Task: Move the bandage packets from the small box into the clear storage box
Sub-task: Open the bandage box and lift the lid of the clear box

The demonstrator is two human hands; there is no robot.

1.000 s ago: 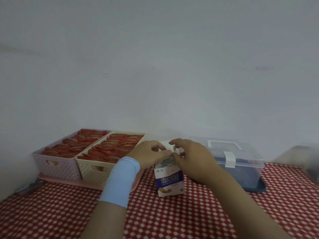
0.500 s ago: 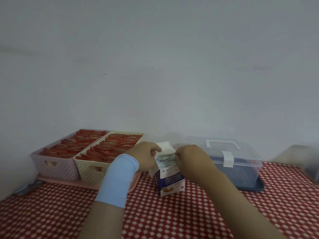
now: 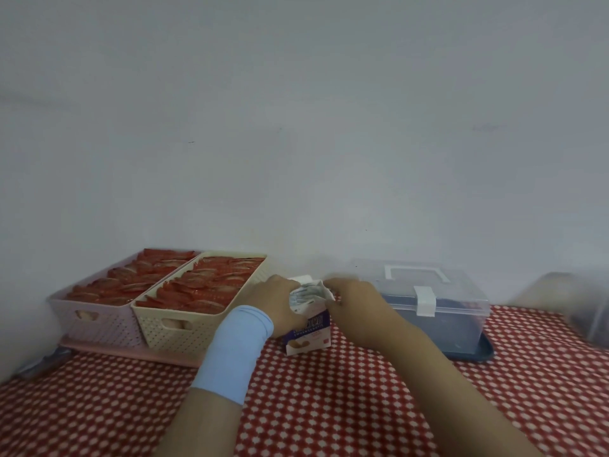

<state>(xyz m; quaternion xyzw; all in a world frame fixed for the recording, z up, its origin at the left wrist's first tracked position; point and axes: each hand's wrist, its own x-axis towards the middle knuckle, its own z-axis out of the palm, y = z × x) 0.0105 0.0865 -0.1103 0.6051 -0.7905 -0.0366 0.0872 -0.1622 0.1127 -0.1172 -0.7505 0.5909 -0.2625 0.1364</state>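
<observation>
Plain pale wall (image 3: 296, 127) behind; red-and-white checked cloth (image 3: 329, 407) over the work surface. Small box (image 3: 308, 334) standing upright at centre, top flap open, steadied by the left hand (image 3: 280, 303) wrapped round its left side, presumably to stop it tipping during extraction. Pale blue wristband (image 3: 235, 351) on that arm. Right hand (image 3: 354, 303) at the box mouth, fingers curled and closed in a pinch on the bandage packets (image 3: 304, 295), a whitish bundle standing partly clear of the opening. Clear storage box (image 3: 428, 298) just beside, to the right, on a dark tray (image 3: 474, 354); lid down, white latch at front seemingly fastened, so opening judged outstanding before any deposit. Two perforated baskets (image 3: 184, 321) of red sachets at left, well apart from the work. Blurred translucent object (image 3: 576, 305) at far right, unidentifiable.
</observation>
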